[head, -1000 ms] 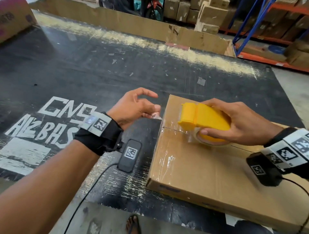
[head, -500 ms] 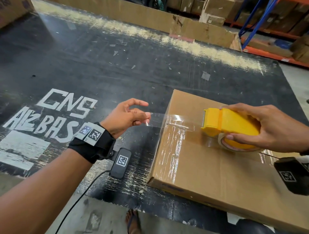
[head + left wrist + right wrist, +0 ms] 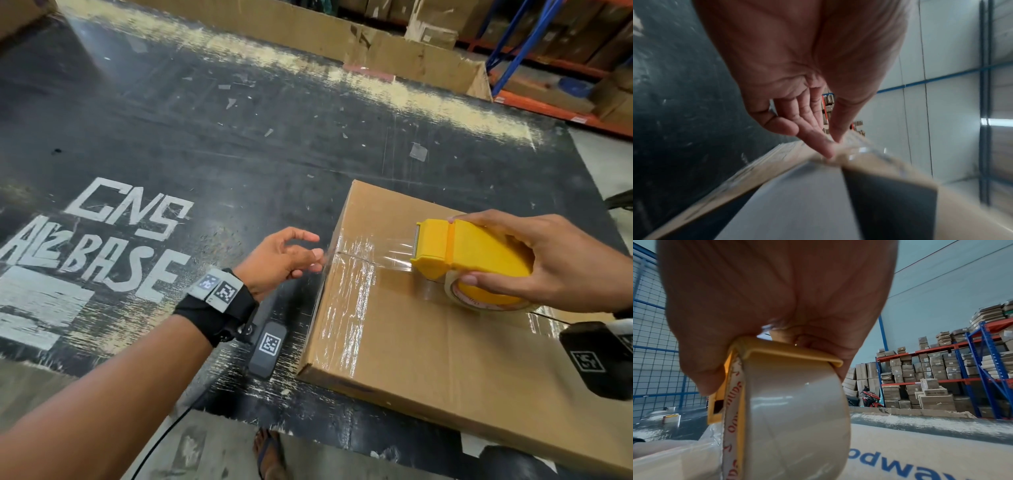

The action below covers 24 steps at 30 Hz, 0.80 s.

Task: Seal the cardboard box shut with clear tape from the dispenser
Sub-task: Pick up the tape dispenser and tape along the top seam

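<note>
A flat brown cardboard box [image 3: 428, 342] lies on the black table, with shiny tape strips over its left end. My right hand [image 3: 555, 260] grips the yellow tape dispenser [image 3: 479, 253] just above the box top near the centre seam. A clear tape strip [image 3: 387, 250] runs from the dispenser's mouth left to the box's left edge. There my left hand [image 3: 317, 253] pinches the tape end between thumb and fingertips [image 3: 833, 142] against the box [image 3: 777, 159] edge. In the right wrist view my right hand [image 3: 777, 305] wraps the dispenser [image 3: 777, 353], with the tape roll [image 3: 797, 418] over the box [image 3: 920, 443].
The black table [image 3: 205, 137] carries white painted letters [image 3: 120, 240] on the left. A low cardboard wall [image 3: 376, 44] lines its far edge, with shelving racks [image 3: 548, 51] of boxes behind. A sandalled foot [image 3: 270, 452] shows below the near edge. A spare tape roll [image 3: 671, 417] stands far off.
My right hand has drawn the dispenser rightward along the box top, pulling out a longer strip. My left hand has brought the tape end in to the box's left edge.
</note>
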Tool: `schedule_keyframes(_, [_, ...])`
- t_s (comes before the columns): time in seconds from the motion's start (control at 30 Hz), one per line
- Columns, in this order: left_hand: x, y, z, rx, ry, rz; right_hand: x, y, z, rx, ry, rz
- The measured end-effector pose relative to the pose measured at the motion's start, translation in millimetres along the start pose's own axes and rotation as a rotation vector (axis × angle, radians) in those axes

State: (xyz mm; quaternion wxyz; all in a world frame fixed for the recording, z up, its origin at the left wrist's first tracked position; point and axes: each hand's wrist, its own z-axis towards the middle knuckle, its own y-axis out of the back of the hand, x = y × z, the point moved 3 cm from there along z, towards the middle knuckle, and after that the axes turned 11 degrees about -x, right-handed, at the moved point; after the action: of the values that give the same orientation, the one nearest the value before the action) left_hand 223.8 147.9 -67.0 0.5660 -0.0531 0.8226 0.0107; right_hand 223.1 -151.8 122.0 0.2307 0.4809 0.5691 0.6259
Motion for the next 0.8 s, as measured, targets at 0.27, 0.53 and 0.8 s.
schedule_keyframes(0.27, [5, 0, -23, -0.116, -0.391, 0.440, -2, 1, -4, 0.021, -0.028, -0.008])
schedule_keyframes(0.53, [-27, -39, -50, 0.119, -0.652, 0.710, -8, 0, 0, -0.011, 0.007, -0.004])
schedule_keyframes(0.8, [-23, -39, -49, 0.041, -0.693, 0.897, -22, -2, -4, -0.021, 0.064, 0.045])
